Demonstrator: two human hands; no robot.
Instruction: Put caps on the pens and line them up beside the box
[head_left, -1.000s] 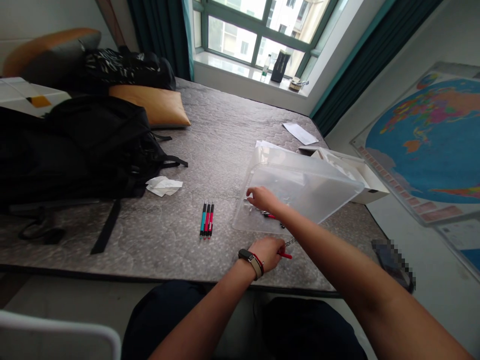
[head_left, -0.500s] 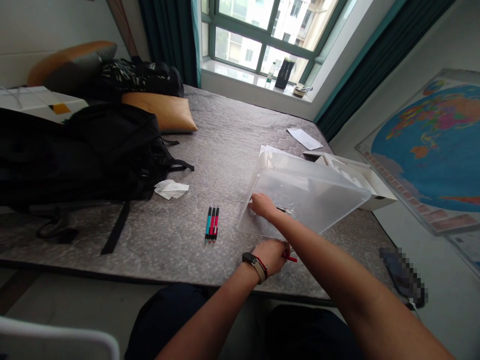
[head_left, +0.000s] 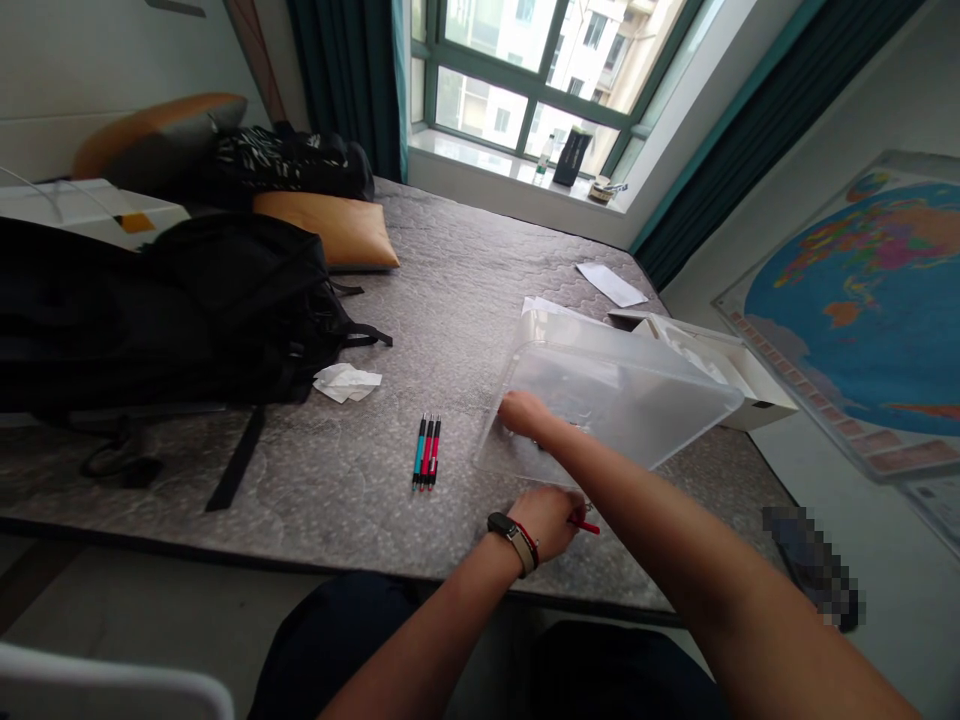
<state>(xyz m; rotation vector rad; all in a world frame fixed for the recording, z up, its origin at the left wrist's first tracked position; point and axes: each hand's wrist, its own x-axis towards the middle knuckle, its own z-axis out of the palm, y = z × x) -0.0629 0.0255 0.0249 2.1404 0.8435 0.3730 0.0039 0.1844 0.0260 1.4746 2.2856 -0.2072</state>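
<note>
A clear plastic box [head_left: 622, 385] lies tilted on its side on the grey patterned surface, its open side towards me. My right hand [head_left: 523, 415] reaches into it near the left wall, fingers curled together; whatever they hold is hidden. Small dark and shiny bits show in the box by my right wrist, too small to name. My left hand [head_left: 551, 522], with a watch on the wrist, rests just in front of the box. Its fingers are closed round a thin red stick-like piece [head_left: 587, 525], which pokes out to the right. Left of the box, three pens [head_left: 427, 453], one teal and two red, lie side by side.
A crumpled tissue [head_left: 347, 382] and a black backpack [head_left: 225, 310] are on the left. Behind the clear box stands an open white box [head_left: 750, 380]; a white sheet [head_left: 612, 285] lies farther back. A blurred dark object [head_left: 814, 565] is at the right edge.
The view has shifted slightly, so everything sits a little lower. My right hand has moved slightly inside the clear box; my left hand keeps its place with the red piece.
</note>
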